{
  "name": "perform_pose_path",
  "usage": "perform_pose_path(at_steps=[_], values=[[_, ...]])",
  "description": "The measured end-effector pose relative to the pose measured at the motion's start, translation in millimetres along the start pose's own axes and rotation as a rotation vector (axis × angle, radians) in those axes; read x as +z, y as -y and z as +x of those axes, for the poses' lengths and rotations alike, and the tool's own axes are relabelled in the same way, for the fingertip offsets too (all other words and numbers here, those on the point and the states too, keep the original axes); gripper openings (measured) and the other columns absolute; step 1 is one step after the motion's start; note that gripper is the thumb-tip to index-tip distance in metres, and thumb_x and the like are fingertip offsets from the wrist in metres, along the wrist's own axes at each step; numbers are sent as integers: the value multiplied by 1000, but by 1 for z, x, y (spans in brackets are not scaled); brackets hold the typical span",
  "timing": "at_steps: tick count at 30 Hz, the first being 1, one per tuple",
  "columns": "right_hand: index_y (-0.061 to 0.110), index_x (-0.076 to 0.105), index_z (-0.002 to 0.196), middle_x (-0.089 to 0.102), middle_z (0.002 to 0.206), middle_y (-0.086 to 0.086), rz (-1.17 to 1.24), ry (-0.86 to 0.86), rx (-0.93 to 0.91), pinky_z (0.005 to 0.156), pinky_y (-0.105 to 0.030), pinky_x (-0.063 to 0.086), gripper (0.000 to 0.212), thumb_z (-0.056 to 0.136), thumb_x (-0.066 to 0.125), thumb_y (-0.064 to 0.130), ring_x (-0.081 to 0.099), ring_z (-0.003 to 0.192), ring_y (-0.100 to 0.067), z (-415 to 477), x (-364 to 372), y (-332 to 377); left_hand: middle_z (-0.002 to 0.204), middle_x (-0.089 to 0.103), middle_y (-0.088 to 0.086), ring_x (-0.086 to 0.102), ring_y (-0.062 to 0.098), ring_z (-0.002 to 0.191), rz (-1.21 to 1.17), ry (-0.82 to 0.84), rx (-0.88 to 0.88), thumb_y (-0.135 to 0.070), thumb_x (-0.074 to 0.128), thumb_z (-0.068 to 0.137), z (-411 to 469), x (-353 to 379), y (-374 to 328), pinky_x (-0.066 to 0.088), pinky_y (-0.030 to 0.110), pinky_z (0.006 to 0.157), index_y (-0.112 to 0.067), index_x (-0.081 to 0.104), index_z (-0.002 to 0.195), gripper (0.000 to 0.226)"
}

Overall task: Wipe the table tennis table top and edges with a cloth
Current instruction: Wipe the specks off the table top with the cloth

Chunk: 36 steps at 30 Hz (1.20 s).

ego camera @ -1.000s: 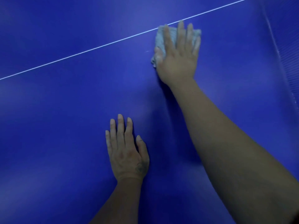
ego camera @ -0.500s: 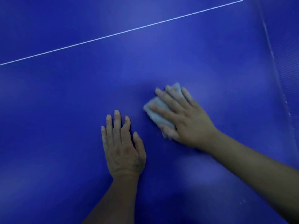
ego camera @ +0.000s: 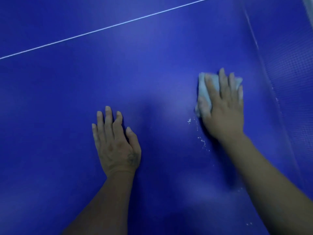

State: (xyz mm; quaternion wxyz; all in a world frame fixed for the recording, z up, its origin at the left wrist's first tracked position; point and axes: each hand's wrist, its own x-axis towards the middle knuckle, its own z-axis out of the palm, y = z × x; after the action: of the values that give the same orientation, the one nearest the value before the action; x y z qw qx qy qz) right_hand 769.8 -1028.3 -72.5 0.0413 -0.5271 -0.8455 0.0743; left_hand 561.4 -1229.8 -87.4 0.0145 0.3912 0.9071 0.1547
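The blue table tennis table top [ego camera: 152,78] fills the view. My right hand [ego camera: 223,109] lies flat with straight fingers on a pale folded cloth [ego camera: 204,89], pressing it to the table at the right. Most of the cloth is hidden under the palm and fingers. My left hand [ego camera: 116,143] rests flat on the table at lower centre, fingers straight, holding nothing.
A thin white line [ego camera: 105,28] crosses the table at the top. The net [ego camera: 291,73] runs along the right side. Small white specks [ego camera: 201,141] lie on the surface just left of my right wrist.
My right hand slid the cloth from the white line down beside my left hand, then out to the right towards the net. White specks now show. My left hand stayed put.
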Motion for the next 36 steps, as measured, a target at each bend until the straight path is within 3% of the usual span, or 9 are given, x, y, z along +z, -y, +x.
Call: perform_pose_path(at_steps=[3, 10, 15, 17, 20, 25, 31, 33, 36], values=[[27, 27, 171, 15, 180, -8, -11, 61, -25, 134, -58, 8, 64, 111, 35, 50, 9, 167, -33, -55, 1, -7, 178, 29, 10, 15, 30, 168, -2, 5, 3, -25, 44, 110, -1, -1, -2, 11, 54, 137, -6, 48, 157, 51], [30, 26, 171, 11, 180, -13, 1, 23, 90, 132, -63, 2, 65, 110, 31, 50, 5, 166, -40, 35, 3, 36, 176, 32, 11, 19, 30, 167, -11, -2, 8, -25, 43, 110, -2, -3, -4, 13, 53, 137, -7, 48, 158, 51], [26, 45, 163, 34, 172, -15, 24, -92, -154, 129, -65, 21, 57, 109, 48, 44, 29, 161, -43, -72, 16, 43, 176, 31, 13, 20, 32, 167, -35, 42, 13, -27, 41, 112, -8, -9, -4, 16, 53, 136, -4, 46, 161, 54], [29, 42, 165, 28, 176, -11, 25, -46, -135, 131, -63, 18, 59, 110, 46, 49, 24, 163, -38, -116, 16, 15, 177, 30, 12, 19, 31, 167, -40, 74, 18, -31, 40, 112, -27, -14, -5, 15, 53, 136, -5, 44, 163, 57], [27, 38, 167, 24, 177, -11, -15, -10, 40, 131, -65, 14, 63, 109, 45, 51, 20, 164, -41, -149, 8, -17, 178, 28, 11, 18, 32, 167, -3, 88, 32, -31, 42, 111, -76, -20, -12, 17, 56, 135, -7, 41, 165, 59], [30, 24, 171, 12, 179, -13, 23, -14, 298, 130, -67, 0, 64, 112, 30, 54, 6, 165, -46, -97, 8, 36, 178, 29, 9, 18, 29, 168, 38, 68, 28, -30, 45, 109, -99, -12, -8, 16, 56, 135, -10, 44, 164, 59], [32, 15, 172, -2, 181, -13, 131, 88, 41, 129, -64, -11, 68, 111, 29, 58, -8, 166, -40, -10, 20, 156, 177, 31, 8, 19, 27, 167, 21, 21, 62, -27, 46, 107, -99, -5, -1, 17, 55, 135, -12, 45, 163, 58], [33, 17, 172, 0, 181, -11, 120, 93, 17, 131, -61, -9, 68, 111, 29, 59, -7, 166, -37, -8, 23, 161, 177, 31, 7, 19, 26, 168, 23, 15, 70, -28, 46, 107, -99, -3, 2, 17, 54, 135, -12, 44, 164, 59], [32, 33, 168, 16, 179, -10, 182, -28, 76, 133, -59, 0, 64, 109, 38, 55, 7, 166, -37, -43, 24, 130, 177, 32, 8, 21, 28, 167, 28, 13, 60, -27, 48, 107, -99, -3, 0, 17, 54, 135, -11, 46, 163, 59]])
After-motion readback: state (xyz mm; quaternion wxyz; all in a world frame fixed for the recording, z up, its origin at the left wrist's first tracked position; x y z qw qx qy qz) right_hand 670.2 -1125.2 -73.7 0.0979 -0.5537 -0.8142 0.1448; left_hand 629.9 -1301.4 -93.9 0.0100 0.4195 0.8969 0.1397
